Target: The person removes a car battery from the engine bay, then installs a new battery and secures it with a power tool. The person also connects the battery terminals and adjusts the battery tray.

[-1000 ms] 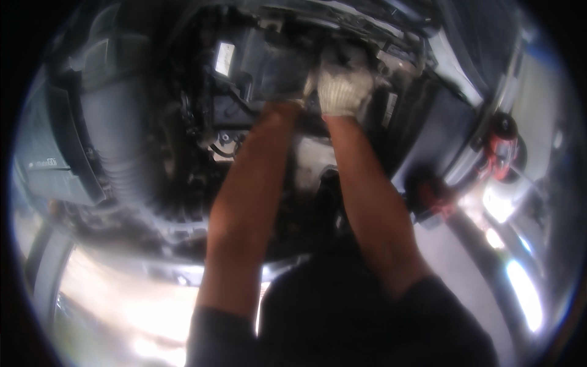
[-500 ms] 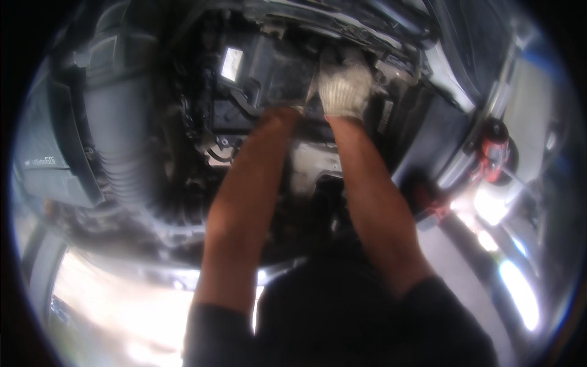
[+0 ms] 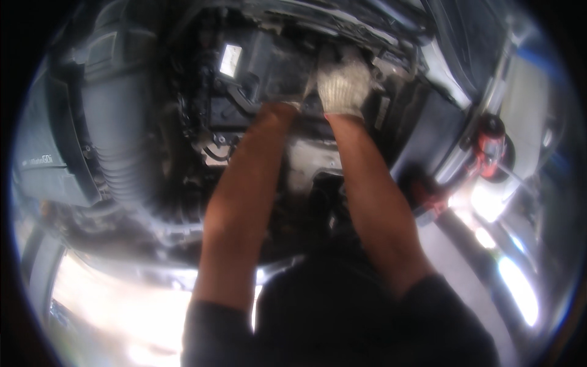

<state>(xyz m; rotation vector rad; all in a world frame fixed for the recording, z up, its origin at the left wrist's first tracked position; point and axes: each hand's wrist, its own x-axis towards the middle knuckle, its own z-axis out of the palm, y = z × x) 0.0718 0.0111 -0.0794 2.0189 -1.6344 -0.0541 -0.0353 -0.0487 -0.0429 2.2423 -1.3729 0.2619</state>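
Note:
I reach with both arms into a car's engine bay. My right hand, in an off-white knitted work glove, is at the right end of a dark box-shaped part. Its back shows; the fingers run into shadow and blur. My left forearm ends at the near edge of that same part. Of my left hand only a pale bit of glove at the wrist stands out, and its fingers cannot be made out. A white label sits left of the dark part.
A ribbed grey air duct curves down the left, beside a grey plastic cover. A pale metal part lies between my forearms. On the right, a red and black power tool rests near the car's edge, past a dark panel.
The view has shifted very slightly. Both arms stay nearly in place, with the gloved right hand at the same end of the dark part.

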